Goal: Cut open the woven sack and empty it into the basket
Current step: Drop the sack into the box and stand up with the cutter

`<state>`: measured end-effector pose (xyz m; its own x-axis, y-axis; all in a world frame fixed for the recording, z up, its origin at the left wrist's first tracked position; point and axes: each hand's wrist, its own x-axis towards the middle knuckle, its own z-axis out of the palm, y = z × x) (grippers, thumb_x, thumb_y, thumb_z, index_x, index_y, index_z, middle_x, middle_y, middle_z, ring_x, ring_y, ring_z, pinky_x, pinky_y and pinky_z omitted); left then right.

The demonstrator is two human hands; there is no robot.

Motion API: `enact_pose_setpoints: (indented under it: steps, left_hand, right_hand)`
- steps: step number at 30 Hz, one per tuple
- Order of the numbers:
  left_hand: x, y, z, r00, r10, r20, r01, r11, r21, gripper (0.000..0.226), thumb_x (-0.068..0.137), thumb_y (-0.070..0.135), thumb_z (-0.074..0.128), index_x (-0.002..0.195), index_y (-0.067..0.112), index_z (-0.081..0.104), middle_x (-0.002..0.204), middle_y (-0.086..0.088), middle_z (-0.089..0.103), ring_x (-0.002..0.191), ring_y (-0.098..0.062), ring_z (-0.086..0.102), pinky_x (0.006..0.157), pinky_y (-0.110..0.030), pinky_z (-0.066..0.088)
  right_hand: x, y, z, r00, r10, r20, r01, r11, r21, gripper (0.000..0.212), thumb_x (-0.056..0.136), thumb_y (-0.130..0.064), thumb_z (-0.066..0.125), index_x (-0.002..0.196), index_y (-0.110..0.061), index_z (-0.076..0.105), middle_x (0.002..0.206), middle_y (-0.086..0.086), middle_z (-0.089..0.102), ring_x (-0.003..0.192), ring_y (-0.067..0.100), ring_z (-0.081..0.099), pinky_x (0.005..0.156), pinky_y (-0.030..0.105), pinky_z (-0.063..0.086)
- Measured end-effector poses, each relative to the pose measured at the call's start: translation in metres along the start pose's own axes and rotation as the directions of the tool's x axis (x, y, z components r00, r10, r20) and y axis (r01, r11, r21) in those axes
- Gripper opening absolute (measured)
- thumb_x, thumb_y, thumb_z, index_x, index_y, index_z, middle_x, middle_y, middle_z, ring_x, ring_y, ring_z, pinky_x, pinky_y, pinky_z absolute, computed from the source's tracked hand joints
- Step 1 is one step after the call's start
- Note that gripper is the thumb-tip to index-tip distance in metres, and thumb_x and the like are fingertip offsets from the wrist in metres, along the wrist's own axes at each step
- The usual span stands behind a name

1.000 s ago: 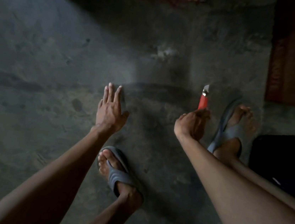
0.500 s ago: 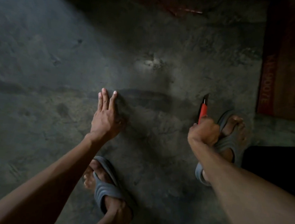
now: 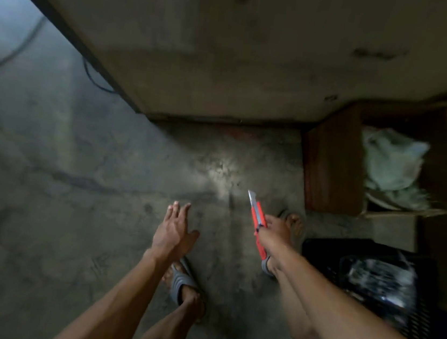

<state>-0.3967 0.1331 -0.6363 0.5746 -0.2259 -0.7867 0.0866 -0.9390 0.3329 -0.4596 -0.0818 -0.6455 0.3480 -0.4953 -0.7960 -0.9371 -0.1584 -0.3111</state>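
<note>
My right hand (image 3: 275, 229) grips a red utility knife (image 3: 257, 224) with its blade out, pointing up and away over the concrete floor. My left hand (image 3: 172, 229) hangs in the air with straight fingers and holds nothing. At the right edge stands a black slatted basket (image 3: 319, 254) with something shiny and dark inside. A pale whitish sack (image 3: 392, 164) lies in a brown cardboard box (image 3: 332, 166) at the upper right, blurred. Both hands are well left of the box and the basket.
My feet in grey slippers (image 3: 180, 282) stand on the bare concrete floor (image 3: 71, 207). A large flat panel or wall (image 3: 230, 57) rises ahead, with a dark cable (image 3: 95, 80) at its left edge. The picture is dim and blurred.
The view has lifted and turned right, bringing the box with the sack and the basket into sight. My right hand has tilted the knife so more of its handle shows.
</note>
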Motion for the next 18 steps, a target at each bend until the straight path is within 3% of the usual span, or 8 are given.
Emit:
enact_pose_setpoints:
  steps: [5, 8, 10, 13, 16, 18]
  left_hand:
    - [-0.152, 0.053, -0.127, 0.991, 0.072, -0.117, -0.073, 0.997, -0.003, 0.08, 0.094, 0.033, 0.061, 0.16, 0.013, 0.022, 0.17, -0.015, 0.013, 0.158, -0.028, 0.011, 0.125, -0.033, 0.018]
    - [-0.226, 0.075, -0.192, 0.966, 0.124, -0.228, -0.125, 0.992, 0.012, 0.08, 0.095, 0.034, 0.061, 0.161, 0.015, 0.02, 0.171, -0.013, 0.012, 0.159, -0.027, 0.011, 0.125, -0.032, 0.018]
    - [-0.263, 0.09, -0.231, 0.94, 0.172, -0.294, -0.174, 0.985, 0.021, 0.081, 0.095, 0.035, 0.061, 0.161, 0.017, 0.019, 0.171, -0.011, 0.011, 0.159, -0.025, 0.011, 0.125, -0.032, 0.018]
    - [-0.302, 0.108, -0.284, 0.893, 0.224, -0.39, -0.232, 0.972, 0.028, 0.082, 0.094, 0.033, 0.062, 0.161, 0.018, 0.018, 0.171, -0.009, 0.011, 0.159, -0.024, 0.01, 0.126, -0.032, 0.018]
    - [-0.325, 0.127, -0.328, 0.845, 0.266, -0.464, -0.285, 0.958, 0.031, 0.079, 0.096, 0.029, 0.059, 0.162, 0.017, 0.016, 0.171, -0.01, 0.011, 0.159, -0.025, 0.01, 0.127, -0.034, 0.017]
    - [-0.332, 0.142, -0.355, 0.812, 0.298, -0.502, -0.313, 0.948, 0.056, 0.079, 0.097, 0.03, 0.058, 0.162, 0.016, 0.016, 0.171, -0.011, 0.011, 0.159, -0.025, 0.009, 0.127, -0.034, 0.015]
  right_hand:
    - [-0.18, -0.097, -0.081, 0.989, -0.107, -0.105, 0.107, 0.994, 0.001, 0.02, 0.088, -0.008, 0.057, 0.098, -0.009, 0.073, 0.091, 0.014, 0.075, 0.092, 0.034, 0.068, 0.062, 0.027, 0.035]
    - [-0.268, -0.147, -0.119, 0.972, -0.176, -0.158, 0.196, 0.973, 0.12, 0.014, 0.091, -0.012, 0.059, 0.092, -0.008, 0.073, 0.084, 0.015, 0.07, 0.088, 0.032, 0.068, 0.064, 0.028, 0.036]
    - [-0.314, -0.176, -0.143, 0.946, -0.265, -0.186, 0.284, 0.955, 0.089, 0.016, 0.086, -0.014, 0.067, 0.1, -0.008, 0.073, 0.094, 0.014, 0.074, 0.09, 0.028, 0.068, 0.067, 0.028, 0.041]
    - [-0.362, -0.211, -0.176, 0.88, -0.413, -0.236, 0.416, 0.909, -0.039, 0.033, 0.081, -0.016, 0.075, 0.113, -0.013, 0.069, 0.105, 0.006, 0.074, 0.091, 0.016, 0.067, 0.069, 0.015, 0.041]
    - [-0.39, -0.244, -0.207, 0.792, -0.515, -0.328, 0.509, 0.854, -0.11, 0.033, 0.083, -0.013, 0.076, 0.113, -0.013, 0.065, 0.11, 0.006, 0.072, 0.1, 0.017, 0.069, 0.063, 0.001, 0.037]
    - [-0.398, -0.268, -0.225, 0.719, -0.582, -0.38, 0.565, 0.808, -0.167, 0.029, 0.081, -0.01, 0.076, 0.108, -0.011, 0.065, 0.107, 0.009, 0.071, 0.1, 0.022, 0.068, 0.072, 0.011, 0.043]
